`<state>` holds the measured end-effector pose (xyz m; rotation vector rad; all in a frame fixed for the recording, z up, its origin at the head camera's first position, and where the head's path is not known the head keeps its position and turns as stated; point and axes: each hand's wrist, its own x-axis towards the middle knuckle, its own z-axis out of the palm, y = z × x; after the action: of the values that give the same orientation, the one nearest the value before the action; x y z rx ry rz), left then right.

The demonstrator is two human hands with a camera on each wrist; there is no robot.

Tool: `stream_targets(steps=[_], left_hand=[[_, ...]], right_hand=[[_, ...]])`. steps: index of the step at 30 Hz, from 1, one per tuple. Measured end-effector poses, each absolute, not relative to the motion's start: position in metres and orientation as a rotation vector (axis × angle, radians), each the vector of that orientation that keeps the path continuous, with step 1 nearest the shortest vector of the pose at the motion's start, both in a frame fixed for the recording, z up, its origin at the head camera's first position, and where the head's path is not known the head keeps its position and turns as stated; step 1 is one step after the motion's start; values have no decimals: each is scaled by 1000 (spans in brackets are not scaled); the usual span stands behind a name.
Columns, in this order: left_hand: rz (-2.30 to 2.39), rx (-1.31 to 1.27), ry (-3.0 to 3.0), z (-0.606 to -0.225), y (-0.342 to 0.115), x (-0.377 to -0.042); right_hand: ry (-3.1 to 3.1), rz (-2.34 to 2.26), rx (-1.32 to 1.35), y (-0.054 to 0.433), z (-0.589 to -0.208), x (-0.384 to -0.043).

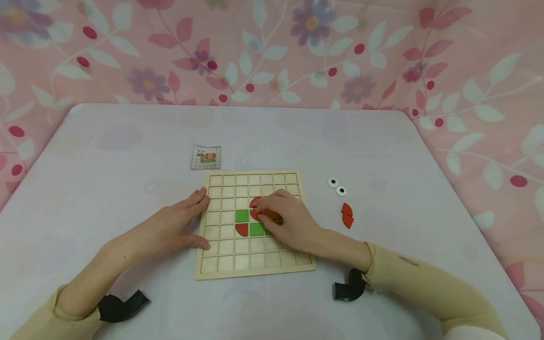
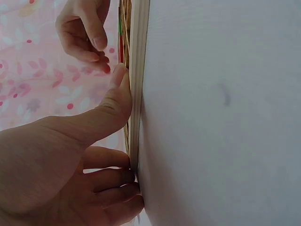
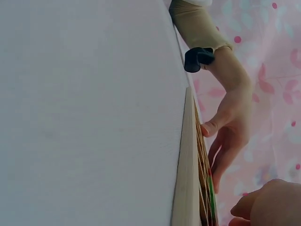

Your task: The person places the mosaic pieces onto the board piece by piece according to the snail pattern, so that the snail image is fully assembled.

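Observation:
On the table lies a square wooden grid board (image 1: 221, 274). My left hand (image 1: 170, 226) rests along its left edge, thumb and fingers spread and touching the rim. Over the middle of the board, my right hand (image 1: 293, 222) pinches a red quarter-circle piece (image 1: 253, 215) between thumb and index finger. Another red quarter-circle (image 1: 255, 202) shows just above it. Nearby cells hold a green square (image 1: 242, 216), a second green square (image 1: 257, 229) and a red quarter-circle (image 1: 242, 230). An orange piece (image 1: 271, 215) is partly hidden beneath the right hand.
Behind the board lies a small picture card (image 1: 206, 157) with a coloured figure on a grid. To the right are two round eye pieces (image 1: 337, 186) and two red quarter-circles (image 1: 347, 215). A floral curtain (image 1: 272, 52) hangs behind the table.

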<state>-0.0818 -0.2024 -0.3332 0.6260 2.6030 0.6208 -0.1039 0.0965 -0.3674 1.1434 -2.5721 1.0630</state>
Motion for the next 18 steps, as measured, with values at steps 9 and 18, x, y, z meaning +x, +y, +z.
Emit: stream_targets(steps=[9,18], left_hand=[[582,628,2611,-332,-201,-84],[578,623,2604,-329,-200,-84]], right_hand=[[-2540,923,838,187,-383,-94],[-2606,762,512,243,-390,-83]])
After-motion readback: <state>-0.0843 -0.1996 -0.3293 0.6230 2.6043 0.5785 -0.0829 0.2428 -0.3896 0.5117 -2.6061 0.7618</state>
